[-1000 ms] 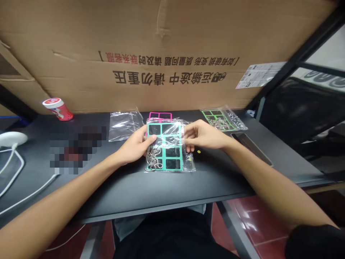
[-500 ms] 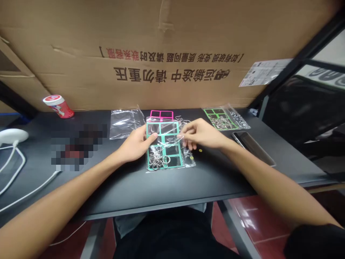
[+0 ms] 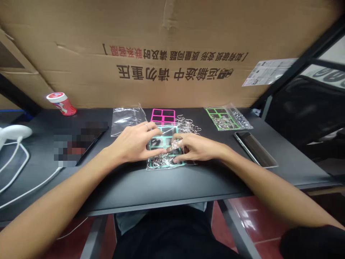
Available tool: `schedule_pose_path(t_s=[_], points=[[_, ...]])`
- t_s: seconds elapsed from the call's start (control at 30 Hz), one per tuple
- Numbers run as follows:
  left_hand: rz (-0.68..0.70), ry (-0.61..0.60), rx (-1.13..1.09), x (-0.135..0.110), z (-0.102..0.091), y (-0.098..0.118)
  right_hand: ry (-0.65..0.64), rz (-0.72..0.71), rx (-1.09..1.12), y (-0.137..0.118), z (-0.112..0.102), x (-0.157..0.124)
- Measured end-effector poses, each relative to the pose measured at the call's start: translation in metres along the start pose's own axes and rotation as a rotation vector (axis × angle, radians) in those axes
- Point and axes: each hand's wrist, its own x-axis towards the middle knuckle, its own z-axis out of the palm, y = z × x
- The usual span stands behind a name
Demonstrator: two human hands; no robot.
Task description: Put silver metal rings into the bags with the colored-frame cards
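Brown cardboard point(image 3: 172, 36) stands behind our black desk point(image 3: 167, 189). We rest our left hand point(image 3: 137, 144), thumb and fingers spread, on the bagged teal grid point(image 3: 168, 130) on the desk; our right hand point(image 3: 195, 147) pinches crinkly clear plastic point(image 3: 176, 145)

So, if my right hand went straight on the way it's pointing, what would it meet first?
Probably your left hand, thumb first, just ahead over the teal frame, though any gap is unclear.
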Motion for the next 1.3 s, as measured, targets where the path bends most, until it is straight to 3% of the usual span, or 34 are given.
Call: schedule_pose_path(t_s=[0.17,0.4,0.5,0.63,0.7,0.77,0.87,1.0,1.13,1.3], points=[[0.088,-0.139,-0.209,0.001,0.014,-0.004,-0.002,-0.104,0.013,0.006,0.005,0.002],[0.102,-0.166,-0.379,0.002,0.011,-0.007,-0.023,-0.114,-0.045,0.004,-0.01,-0.004],[0.12,-0.166,-0.395,0.001,0.009,-0.006,0.128,-0.049,-0.004,0.011,-0.025,-0.011],[0.131,-0.162,-0.38,0.001,0.009,-0.006,0.441,0.124,-0.211,0.026,-0.036,-0.018],[0.128,-0.156,-0.376,0.001,0.008,-0.005,0.506,0.138,-0.251,0.027,-0.035,-0.019],[0.132,-0.144,-0.381,0.001,0.008,-0.005,0.441,0.071,-0.153,0.022,-0.031,-0.018],[0.15,-0.124,-0.402,0.001,0.006,-0.004,0.22,-0.067,0.05,0.009,-0.021,-0.013],[0.204,-0.077,-0.439,0.002,0.007,-0.001,-0.039,-0.118,0.132,0.002,-0.005,-0.004],[0.239,-0.063,-0.459,0.002,0.009,0.0,-0.059,-0.136,0.053,0.003,0.004,0.001],[0.236,-0.055,-0.457,0.002,0.01,-0.002,-0.065,-0.102,0.04,0.003,-0.003,-0.002]])
